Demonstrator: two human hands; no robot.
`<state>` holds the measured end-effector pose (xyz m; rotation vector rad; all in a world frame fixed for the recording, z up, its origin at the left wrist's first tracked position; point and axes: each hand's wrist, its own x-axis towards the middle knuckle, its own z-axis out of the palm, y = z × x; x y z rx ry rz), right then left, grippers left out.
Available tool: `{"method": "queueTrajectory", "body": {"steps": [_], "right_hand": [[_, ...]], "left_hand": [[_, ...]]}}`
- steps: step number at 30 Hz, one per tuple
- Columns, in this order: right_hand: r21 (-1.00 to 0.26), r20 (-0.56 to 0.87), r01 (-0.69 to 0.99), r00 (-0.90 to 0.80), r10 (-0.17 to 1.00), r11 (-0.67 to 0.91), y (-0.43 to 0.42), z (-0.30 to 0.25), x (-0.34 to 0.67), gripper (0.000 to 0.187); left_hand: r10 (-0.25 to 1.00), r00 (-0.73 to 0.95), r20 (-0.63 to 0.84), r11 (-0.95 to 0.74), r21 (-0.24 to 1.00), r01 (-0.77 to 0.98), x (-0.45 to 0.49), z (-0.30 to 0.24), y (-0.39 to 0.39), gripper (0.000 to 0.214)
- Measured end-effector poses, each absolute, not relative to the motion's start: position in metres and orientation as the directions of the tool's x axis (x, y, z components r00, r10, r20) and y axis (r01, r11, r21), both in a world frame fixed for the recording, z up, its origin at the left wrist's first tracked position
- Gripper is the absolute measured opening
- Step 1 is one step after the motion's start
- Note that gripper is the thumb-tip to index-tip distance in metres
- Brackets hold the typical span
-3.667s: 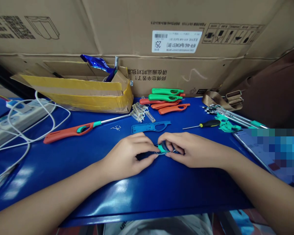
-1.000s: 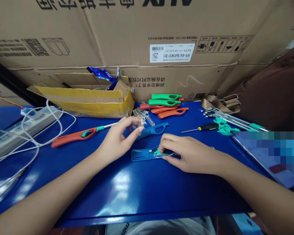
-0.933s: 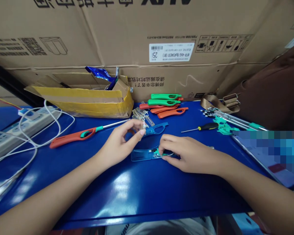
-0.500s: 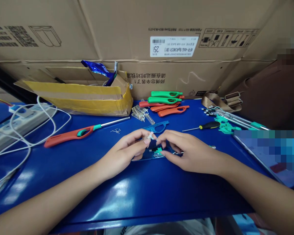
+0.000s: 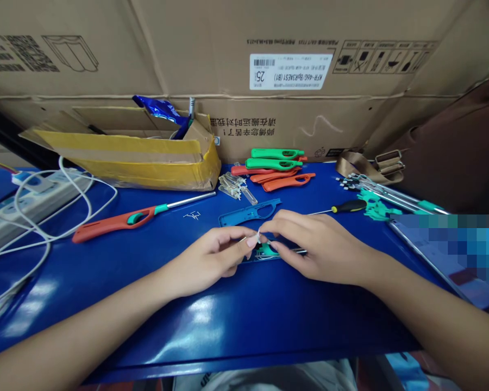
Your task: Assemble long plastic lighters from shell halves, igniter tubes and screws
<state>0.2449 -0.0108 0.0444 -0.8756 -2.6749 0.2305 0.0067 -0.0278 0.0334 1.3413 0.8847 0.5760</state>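
My left hand [image 5: 218, 259] and my right hand [image 5: 309, 244] meet at the middle of the blue table [image 5: 236, 326]. Both pinch a small clear plastic piece [image 5: 257, 237] between their fingertips. Right under it lies a blue lighter shell half [image 5: 264, 253] with a teal trigger part and thin wires, mostly hidden by my fingers. A second, empty blue shell half [image 5: 248, 212] lies just behind the hands.
An assembled orange long-nose lighter [image 5: 118, 220] lies to the left. A heap of clear pieces [image 5: 236, 185], green and orange shells [image 5: 277, 165], a screwdriver [image 5: 342, 207], metal rods [image 5: 391, 196], a yellow-taped box [image 5: 134, 155] and a power strip with cables [image 5: 32, 195] lie around.
My left hand reached back to the heap of clear pieces, picked one up and brought it to the blue shell. My right hand lifted from the shell to meet it.
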Motion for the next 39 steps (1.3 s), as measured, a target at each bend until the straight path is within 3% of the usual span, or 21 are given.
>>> {"method": "queueTrajectory", "body": {"steps": [3, 9, 18, 27, 33, 36, 39], "right_hand": [[-0.251, 0.261, 0.56, -0.746, 0.612, 0.79, -0.009, 0.044, 0.245, 0.02], [-0.413, 0.218, 0.512, -0.748, 0.627, 0.753, -0.01, 0.042, 0.243, 0.017], [-0.425, 0.088, 0.52, -0.79, 0.606, 0.74, -0.012, 0.033, 0.241, 0.013], [-0.652, 0.114, 0.464, -0.722, 0.683, 0.6, -0.011, 0.034, 0.235, 0.008], [-0.789, -0.055, 0.504, -0.629, 0.775, 0.353, -0.008, 0.035, 0.235, 0.006], [-0.873, -0.204, 0.468, -0.608, 0.768, 0.138, -0.007, 0.035, 0.235, 0.008], [-0.92, -0.26, 0.392, -0.611, 0.748, 0.001, -0.007, 0.033, 0.232, 0.01]], "left_hand": [[0.804, 0.553, -0.219, 0.191, 0.976, 0.109, 0.007, 0.034, -0.027, 0.039], [0.83, 0.491, -0.264, 0.306, 0.952, -0.005, 0.007, 0.038, -0.026, 0.035], [0.859, 0.446, -0.251, 0.263, 0.964, 0.037, 0.007, 0.038, -0.027, 0.032], [0.857, 0.45, -0.25, 0.255, 0.966, 0.051, 0.007, 0.041, -0.028, 0.029], [0.898, 0.395, -0.194, 0.091, 0.96, 0.266, 0.009, 0.042, -0.027, 0.031], [0.894, 0.394, -0.215, 0.068, 0.932, 0.356, 0.009, 0.042, -0.027, 0.033], [0.882, 0.409, -0.235, 0.063, 0.918, 0.391, 0.008, 0.042, -0.027, 0.035]]}}
